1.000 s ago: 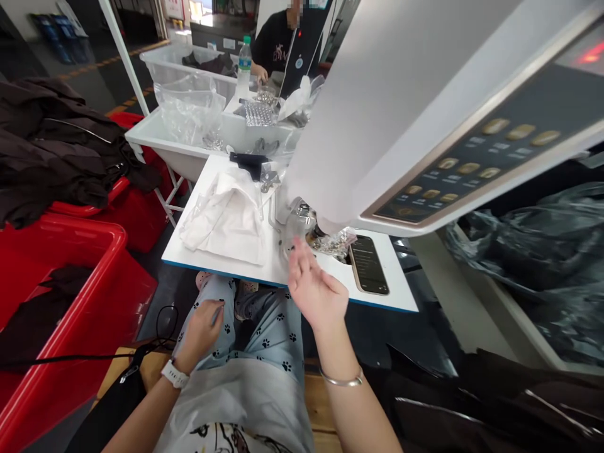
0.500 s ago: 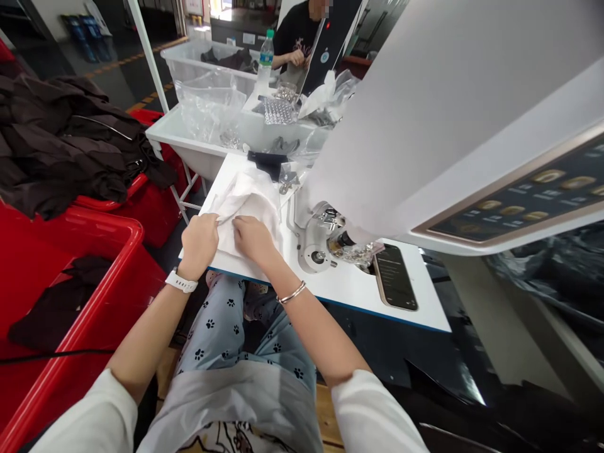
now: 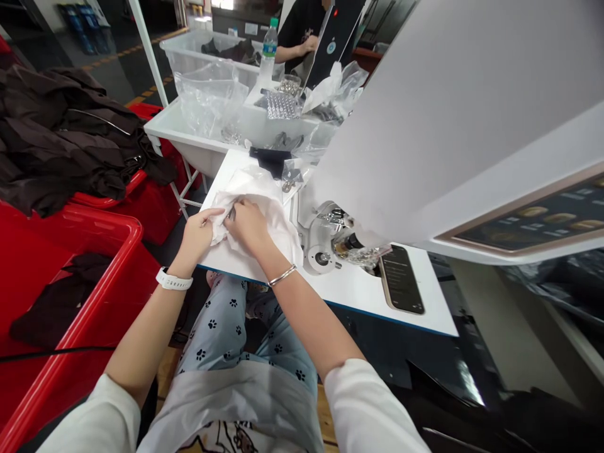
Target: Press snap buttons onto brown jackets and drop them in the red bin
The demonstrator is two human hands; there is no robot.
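A crumpled white bag (image 3: pixel 252 184) of thin material lies on the white table, its mouth spread toward me. With thumb and fingers, my left hand (image 3: pixel 198 234) pinches the left edge of that mouth. My right hand (image 3: pixel 248 225) is in the opening, fingers curled and pointing down to the left. Something small and dark shows by its fingertips, too little of it to name. The bag's folds hide what lies deeper inside. To the right of the bag stands a white machine (image 3: pixel 321 242) with a metal head.
A phone (image 3: pixel 402 280) lies on the table at the right. Behind are a white bin (image 3: pixel 189 135) with clear plastic bags, a water bottle (image 3: pixel 268 47) and a person in black (image 3: pixel 295 31). Red bins (image 3: pixel 113 236) with dark garments (image 3: pixel 61 135) stand to the left.
The bag's mouth has been pulled open. My right hand has moved into it, and my left hand has gone from a fist to a pinch on the edge.
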